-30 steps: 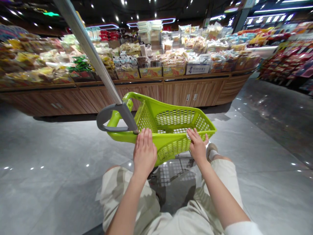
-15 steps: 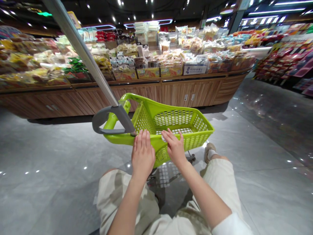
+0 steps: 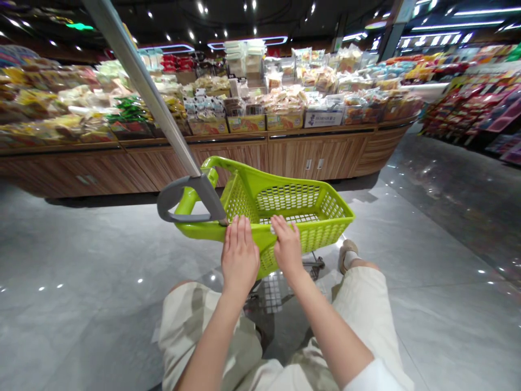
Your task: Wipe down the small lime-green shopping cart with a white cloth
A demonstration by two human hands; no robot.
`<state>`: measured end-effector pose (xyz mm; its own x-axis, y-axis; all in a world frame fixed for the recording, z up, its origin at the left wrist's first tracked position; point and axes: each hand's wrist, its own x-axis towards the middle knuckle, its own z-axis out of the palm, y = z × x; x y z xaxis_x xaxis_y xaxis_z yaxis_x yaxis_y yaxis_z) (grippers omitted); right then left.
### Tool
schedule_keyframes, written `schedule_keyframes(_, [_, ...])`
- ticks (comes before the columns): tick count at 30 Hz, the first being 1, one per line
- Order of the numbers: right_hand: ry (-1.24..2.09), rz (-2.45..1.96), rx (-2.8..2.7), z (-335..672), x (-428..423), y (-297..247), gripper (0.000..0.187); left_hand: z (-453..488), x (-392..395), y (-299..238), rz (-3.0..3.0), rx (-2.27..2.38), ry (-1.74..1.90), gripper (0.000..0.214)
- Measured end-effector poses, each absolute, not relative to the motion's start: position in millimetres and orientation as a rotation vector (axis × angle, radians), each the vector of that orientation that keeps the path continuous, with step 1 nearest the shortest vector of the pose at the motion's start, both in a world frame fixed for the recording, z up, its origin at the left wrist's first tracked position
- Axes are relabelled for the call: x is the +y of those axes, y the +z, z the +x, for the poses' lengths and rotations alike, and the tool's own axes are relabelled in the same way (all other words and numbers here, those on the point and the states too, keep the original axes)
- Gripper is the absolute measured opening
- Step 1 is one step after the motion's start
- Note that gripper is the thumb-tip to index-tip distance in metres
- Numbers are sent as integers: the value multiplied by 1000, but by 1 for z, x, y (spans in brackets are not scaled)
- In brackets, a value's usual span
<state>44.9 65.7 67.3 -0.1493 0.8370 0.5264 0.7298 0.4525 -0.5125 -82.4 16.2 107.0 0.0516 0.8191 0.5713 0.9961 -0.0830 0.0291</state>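
In front of my knees stands a bright green plastic shopping cart (image 3: 291, 182) with perforated walls. Nothing shows inside its basket. My left hand (image 3: 241, 252) lies over the near rim, its fingers together and bent across the edge. Just to the right, my right hand (image 3: 288, 247) grips the same rim, fingers close together. A small white spot shows beside its fingertips; I cannot make out what it is. A grey metal pole (image 3: 150, 98) rises to the upper left from a grey loop-shaped bracket (image 3: 191, 198) at the cart's handle end.
Behind the cart runs a wood-fronted display counter (image 3: 228, 157) heaped with packaged snacks (image 3: 285, 100). More goods fill a shelf (image 3: 459, 103) at the right. Shiny grey floor tiles (image 3: 81, 260) lie around. My bent legs in pale shorts (image 3: 368, 304) flank the cart.
My right hand has drawn its fingers together on the rim and shifted slightly left. The cart and pole appear slightly shifted in view; my left hand keeps its place on the rim.
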Motion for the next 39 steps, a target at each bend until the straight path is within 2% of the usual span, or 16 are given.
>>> schedule_keyframes(5, [264,-1082,-2071,14,55,93,69,-84,15,108,-1971,-1807,-621,57])
schedule_keyframes(10, [124,-1239,-2055,88,73,62,79,-86,13,109,-1981,-1762,-657,57])
schedule_keyframes(16, [-23,-1477,-1866,153,92,28,71,-84,14,109,-1973,-1759,-693,54])
schedule_keyframes(20, [22,-1449,-1764,108,82,39,68,-83,13,109,-1979,-1772,-711,53])
schedule_keyframes(25, [169,-1058,-2042,25,57,81,66,-84,13,110,-1990,-1782,-712,51])
schedule_keyframes(28, [183,-1010,-2110,23,56,89,68,-86,13,110,-1993,-1773,-693,50])
schedule_keyframes(33, [25,-1235,-2046,93,75,52,82,-87,13,110,-1987,-1775,-714,51])
schedule_keyframes(39, [-50,-1557,-1762,145,89,27,73,-84,12,110,-1987,-1773,-770,51])
